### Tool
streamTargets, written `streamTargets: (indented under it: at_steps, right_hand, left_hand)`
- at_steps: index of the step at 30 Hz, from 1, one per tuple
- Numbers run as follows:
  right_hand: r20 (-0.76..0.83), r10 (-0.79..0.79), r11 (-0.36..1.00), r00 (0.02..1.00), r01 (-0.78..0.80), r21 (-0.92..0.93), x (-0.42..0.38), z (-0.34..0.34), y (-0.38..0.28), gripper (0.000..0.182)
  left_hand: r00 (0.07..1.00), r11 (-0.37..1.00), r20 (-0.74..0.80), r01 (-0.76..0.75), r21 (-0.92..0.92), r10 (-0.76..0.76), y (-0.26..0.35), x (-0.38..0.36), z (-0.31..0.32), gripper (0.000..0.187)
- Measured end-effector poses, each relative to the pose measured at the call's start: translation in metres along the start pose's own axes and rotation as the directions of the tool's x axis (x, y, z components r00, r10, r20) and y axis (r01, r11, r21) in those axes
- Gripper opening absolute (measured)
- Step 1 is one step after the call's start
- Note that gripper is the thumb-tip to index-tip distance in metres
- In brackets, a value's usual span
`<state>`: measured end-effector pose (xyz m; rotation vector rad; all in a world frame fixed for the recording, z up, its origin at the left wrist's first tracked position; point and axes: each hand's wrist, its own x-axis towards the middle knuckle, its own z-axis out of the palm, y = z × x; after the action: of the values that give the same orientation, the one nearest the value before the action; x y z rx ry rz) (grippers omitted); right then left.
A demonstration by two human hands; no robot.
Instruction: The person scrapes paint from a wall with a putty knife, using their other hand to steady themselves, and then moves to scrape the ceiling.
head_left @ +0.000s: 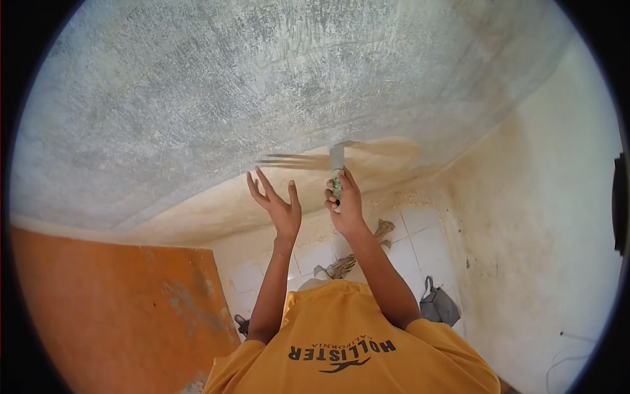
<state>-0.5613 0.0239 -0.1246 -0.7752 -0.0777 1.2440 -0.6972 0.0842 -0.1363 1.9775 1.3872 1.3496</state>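
My right hand (344, 202) grips the green-patterned handle of a putty knife (336, 157), its broad grey blade pointing up against the wall. To the left, my left hand (277, 207) is raised with its fingers spread and nothing in it, close to the wall surface. The wall (249, 85) is mottled grey in its upper part. Below that lies a cream band (216, 203), and greyish streaks run from near my left fingertips toward the blade.
An orange panel (118, 302) stands at the lower left. On the white tiled floor (417, 246) lie crumpled brownish cloths (341, 266) and a dark grey bag (440, 307). A pale side wall (525, 230) rises at the right, with a thin wire (550, 369) low down.
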Motion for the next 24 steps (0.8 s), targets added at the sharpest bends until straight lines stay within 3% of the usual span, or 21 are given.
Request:
streamTargets:
  at_steps: [2, 6, 9, 15, 24]
  right_hand:
    - [0.036, -0.031, 0.995, 0.999, 0.027, 0.091, 0.001, 0.017, 0.008, 0.026]
    - [-0.072, -0.039, 0.961, 0.997, 0.057, 0.269, -0.002, 0.062, 0.015, 0.013]
    - [-0.206, -0.098, 0.966, 0.974, 0.142, 0.214, 0.013, 0.066, 0.023, 0.009]
    - [-0.136, -0.075, 0.979, 0.988, 0.098, 0.176, -0.003, 0.081, 0.022, 0.013]
    - [-0.267, -0.129, 0.982, 0.955, 0.160, 0.100, 0.015, 0.089, 0.054, 0.021]
  left_hand:
    - [0.986, 0.976, 0.021, -0.168, 0.142, 0.167, 0.001, 0.012, -0.003, 0.083]
    - [0.969, 0.946, 0.105, -0.244, 0.215, 0.226, -0.031, 0.032, -0.001, 0.085]
    - [0.960, 0.930, 0.198, -0.247, 0.273, 0.197, -0.055, 0.038, -0.002, 0.085]
    - [0.946, 0.930, 0.265, -0.257, 0.264, 0.186, -0.069, 0.040, -0.006, 0.087]
    - [0.940, 0.944, 0.300, -0.236, 0.231, 0.162, -0.068, 0.040, -0.016, 0.086]
